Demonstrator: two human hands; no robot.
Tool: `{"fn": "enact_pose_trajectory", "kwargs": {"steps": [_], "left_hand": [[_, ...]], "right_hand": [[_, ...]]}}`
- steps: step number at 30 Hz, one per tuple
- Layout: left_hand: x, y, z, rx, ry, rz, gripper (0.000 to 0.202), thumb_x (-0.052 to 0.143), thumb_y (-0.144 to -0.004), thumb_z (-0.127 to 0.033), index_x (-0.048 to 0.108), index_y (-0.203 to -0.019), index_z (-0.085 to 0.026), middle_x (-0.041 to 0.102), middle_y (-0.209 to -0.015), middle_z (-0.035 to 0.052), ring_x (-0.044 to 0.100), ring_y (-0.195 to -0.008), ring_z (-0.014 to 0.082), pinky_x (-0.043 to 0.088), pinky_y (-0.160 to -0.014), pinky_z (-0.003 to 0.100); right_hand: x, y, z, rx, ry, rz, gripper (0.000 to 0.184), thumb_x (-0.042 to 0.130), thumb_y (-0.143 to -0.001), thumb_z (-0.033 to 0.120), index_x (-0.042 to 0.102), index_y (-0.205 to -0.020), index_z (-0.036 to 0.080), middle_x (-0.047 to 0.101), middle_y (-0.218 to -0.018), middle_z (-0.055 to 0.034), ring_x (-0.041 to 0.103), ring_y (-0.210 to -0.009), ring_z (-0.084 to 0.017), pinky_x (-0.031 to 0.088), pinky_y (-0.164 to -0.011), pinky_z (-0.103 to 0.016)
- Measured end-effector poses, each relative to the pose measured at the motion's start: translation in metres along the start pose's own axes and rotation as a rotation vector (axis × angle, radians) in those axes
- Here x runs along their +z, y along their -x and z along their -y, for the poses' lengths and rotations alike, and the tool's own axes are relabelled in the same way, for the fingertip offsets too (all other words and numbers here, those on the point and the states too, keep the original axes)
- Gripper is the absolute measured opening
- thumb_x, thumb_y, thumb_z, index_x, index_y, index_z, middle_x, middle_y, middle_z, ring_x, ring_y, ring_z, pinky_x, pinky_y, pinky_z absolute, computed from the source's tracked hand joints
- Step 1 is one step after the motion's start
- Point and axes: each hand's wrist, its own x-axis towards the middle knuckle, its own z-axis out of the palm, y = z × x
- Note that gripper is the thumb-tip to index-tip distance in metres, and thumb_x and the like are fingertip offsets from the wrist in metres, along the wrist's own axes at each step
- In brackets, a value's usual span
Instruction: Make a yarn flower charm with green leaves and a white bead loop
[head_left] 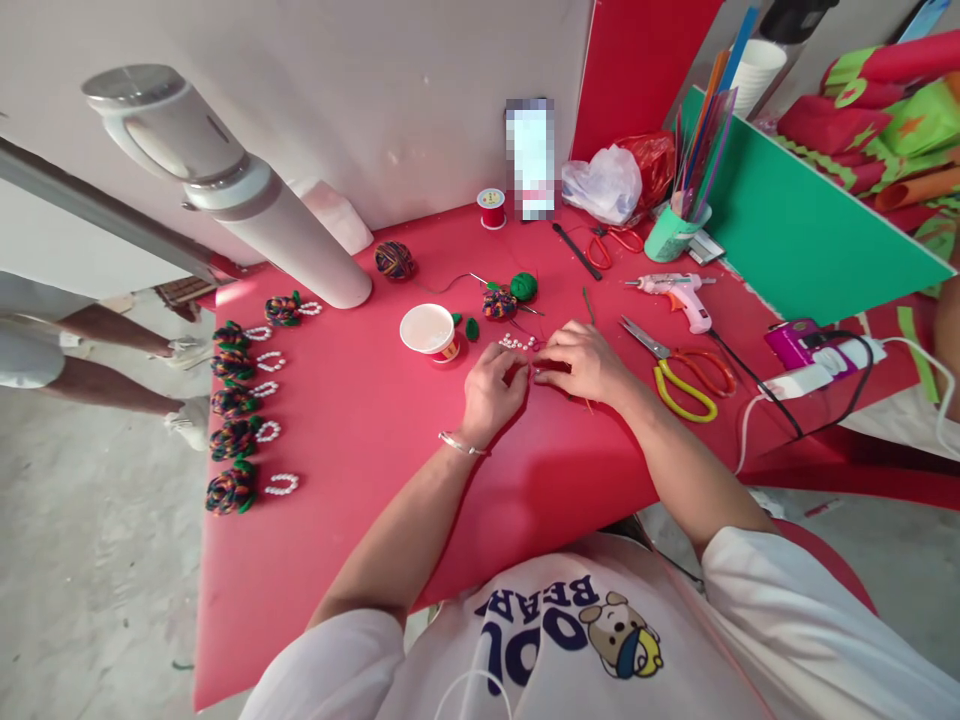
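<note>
My left hand (493, 388) and my right hand (583, 362) meet over the red table (352, 470), fingertips pinched together on a thin thread. A short row of white beads (517, 342) lies just beyond my fingers. A multicoloured yarn flower (499, 303) with green leaves sits behind the beads, next to a green yarn ball (523, 286). A small white cup (430, 330) stands left of my left hand. A silver bangle circles my left wrist.
Several finished yarn flowers with bead loops (232, 430) line the table's left edge. Yellow-handled scissors (679, 375), a glue gun (675, 292), a power strip (817, 365), a red thread spool (491, 208) and a cup of sticks (671, 232) lie around. Another person's legs (97, 355) show at left.
</note>
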Motion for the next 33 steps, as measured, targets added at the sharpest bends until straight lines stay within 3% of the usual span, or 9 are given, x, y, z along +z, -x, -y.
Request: {"fn": "enact_pose_trajectory", "kwargs": {"steps": [5, 12, 17, 25, 29, 33], "left_hand": [[0.000, 0.008, -0.004, 0.057, -0.136, 0.032, 0.011, 0.072, -0.087, -0.016, 0.077, -0.094, -0.022, 0.075, -0.099, 0.0064, 0.072, -0.089, 0.0198, 0.055, -0.077, 0.029], [0.000, 0.007, 0.001, -0.037, -0.161, 0.153, 0.023, 0.084, -0.090, -0.027, 0.081, -0.113, -0.024, 0.085, -0.105, 0.0040, 0.078, -0.088, 0.0184, 0.059, -0.081, 0.028], [-0.001, 0.005, 0.003, -0.142, -0.128, 0.177, 0.016, 0.085, -0.090, -0.024, 0.084, -0.106, -0.025, 0.086, -0.095, 0.0023, 0.078, -0.080, 0.0179, 0.057, -0.075, 0.028], [0.000, 0.006, 0.004, -0.019, -0.242, 0.158, 0.014, 0.074, -0.096, -0.019, 0.083, -0.105, -0.023, 0.084, -0.102, 0.0062, 0.077, -0.090, 0.0209, 0.055, -0.077, 0.029], [-0.002, 0.006, 0.000, -0.003, -0.273, 0.177, 0.014, 0.065, -0.102, -0.020, 0.078, -0.097, -0.021, 0.078, -0.097, 0.0067, 0.073, -0.086, 0.0193, 0.051, -0.074, 0.028], [-0.003, 0.005, -0.002, -0.020, -0.251, 0.117, 0.017, 0.058, -0.103, -0.018, 0.070, -0.092, -0.021, 0.072, -0.092, 0.0056, 0.068, -0.083, 0.0187, 0.049, -0.075, 0.028]], "right_hand": [[0.003, -0.001, 0.004, -0.015, 0.032, 0.082, 0.014, 0.077, -0.100, 0.033, 0.082, -0.095, 0.021, 0.076, -0.094, -0.0086, 0.058, -0.093, -0.026, 0.047, -0.085, -0.040], [0.009, -0.002, 0.002, 0.034, -0.057, 0.093, 0.010, 0.074, -0.102, 0.024, 0.080, -0.095, 0.020, 0.076, -0.095, -0.0086, 0.062, -0.093, -0.024, 0.046, -0.086, -0.037], [0.008, -0.001, 0.001, 0.057, -0.152, 0.027, 0.006, 0.076, -0.100, 0.023, 0.080, -0.096, 0.021, 0.078, -0.096, -0.0068, 0.065, -0.092, -0.022, 0.048, -0.086, -0.035], [0.002, -0.001, 0.001, 0.076, -0.184, -0.043, 0.006, 0.080, -0.098, 0.026, 0.081, -0.094, 0.023, 0.078, -0.092, -0.0054, 0.068, -0.092, -0.022, 0.050, -0.086, -0.035], [-0.002, -0.001, 0.001, 0.082, -0.156, -0.045, 0.005, 0.081, -0.097, 0.024, 0.080, -0.092, 0.023, 0.078, -0.089, -0.0048, 0.068, -0.090, -0.022, 0.051, -0.086, -0.035], [-0.010, 0.001, -0.003, 0.059, -0.074, 0.000, 0.006, 0.078, -0.099, 0.024, 0.080, -0.093, 0.021, 0.078, -0.092, -0.0068, 0.068, -0.090, -0.023, 0.052, -0.087, -0.037]]}}
